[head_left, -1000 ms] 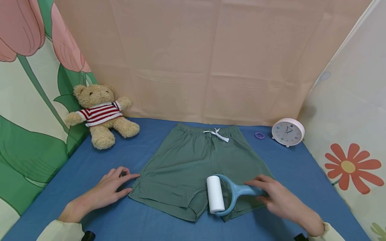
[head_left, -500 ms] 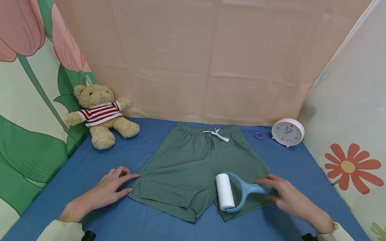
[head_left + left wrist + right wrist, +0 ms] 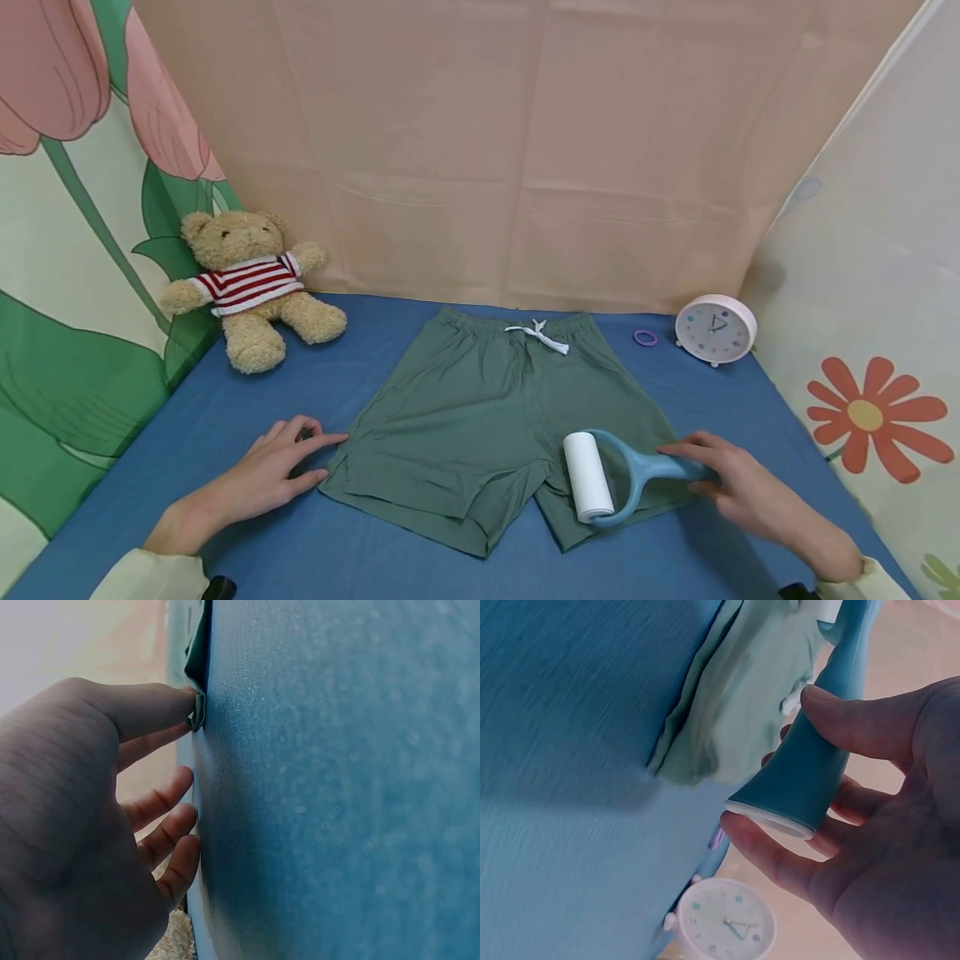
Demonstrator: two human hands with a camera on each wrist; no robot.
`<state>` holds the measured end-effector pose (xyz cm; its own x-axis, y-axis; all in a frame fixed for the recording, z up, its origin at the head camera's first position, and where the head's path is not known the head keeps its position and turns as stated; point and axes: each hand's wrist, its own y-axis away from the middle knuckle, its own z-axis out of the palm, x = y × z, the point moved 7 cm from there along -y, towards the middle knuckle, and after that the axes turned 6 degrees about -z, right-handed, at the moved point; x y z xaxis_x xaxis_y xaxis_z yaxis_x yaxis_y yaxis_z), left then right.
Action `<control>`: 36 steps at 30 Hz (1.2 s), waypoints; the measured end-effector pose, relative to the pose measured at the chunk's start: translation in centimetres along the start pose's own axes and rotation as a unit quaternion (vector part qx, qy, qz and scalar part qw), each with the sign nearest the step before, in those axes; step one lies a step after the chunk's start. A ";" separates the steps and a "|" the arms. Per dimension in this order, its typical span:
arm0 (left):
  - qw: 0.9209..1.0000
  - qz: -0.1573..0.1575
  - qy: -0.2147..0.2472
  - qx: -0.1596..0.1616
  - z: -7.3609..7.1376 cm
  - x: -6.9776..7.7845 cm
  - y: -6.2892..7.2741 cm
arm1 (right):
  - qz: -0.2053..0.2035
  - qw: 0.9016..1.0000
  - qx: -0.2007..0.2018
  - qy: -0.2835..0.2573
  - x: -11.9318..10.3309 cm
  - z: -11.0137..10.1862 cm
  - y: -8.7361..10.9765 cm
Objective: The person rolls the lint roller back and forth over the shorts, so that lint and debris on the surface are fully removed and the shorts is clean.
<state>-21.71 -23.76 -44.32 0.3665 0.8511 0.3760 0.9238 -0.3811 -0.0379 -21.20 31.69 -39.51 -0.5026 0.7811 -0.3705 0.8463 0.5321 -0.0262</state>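
Green shorts [image 3: 480, 400] with a white drawstring lie spread on the blue cloth. My left hand [image 3: 277, 458] is at their left edge; the thumb and index fingertips, set apart, touch the leg's outer corner. In the left wrist view, the thumb [image 3: 150, 709] meets the folded green hem [image 3: 196, 712], while the other fingers hang loosely over the cloth. My right hand [image 3: 738, 483] grips the blue handle of a lint roller [image 3: 588, 477]. Its white roll lies over the right leg near the inner hem. The right wrist view shows thumb and fingers round the handle [image 3: 802, 772].
A teddy bear [image 3: 247, 287] in a striped shirt sits at the back left. At the back right stand a pink alarm clock [image 3: 716, 329] and a small purple ring [image 3: 645, 337] lying flat. Printed cloth walls border the blue surface [image 3: 390, 558].
My right hand has carried the lint roller rightward over the shorts, from the crotch area onto the right leg. My left hand stays in place.
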 end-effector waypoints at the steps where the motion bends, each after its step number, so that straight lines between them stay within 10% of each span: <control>1: 1.000 0.001 0.000 0.000 0.0 0.0 0.0 | 0.001 1.000 0.001 0.002 0.2 -0.1 0.1; 36: 1.000 0.002 -0.001 0.009 -0.1 0.2 0.1 | 0.065 0.995 0.053 0.061 7.7 -3.5 5.0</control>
<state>-21.57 -23.70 -44.17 0.3704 0.8505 0.3735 0.9241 -0.3781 -0.0555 -21.43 41.48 -39.24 -0.3996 0.8783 -0.2625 0.9162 0.3916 -0.0846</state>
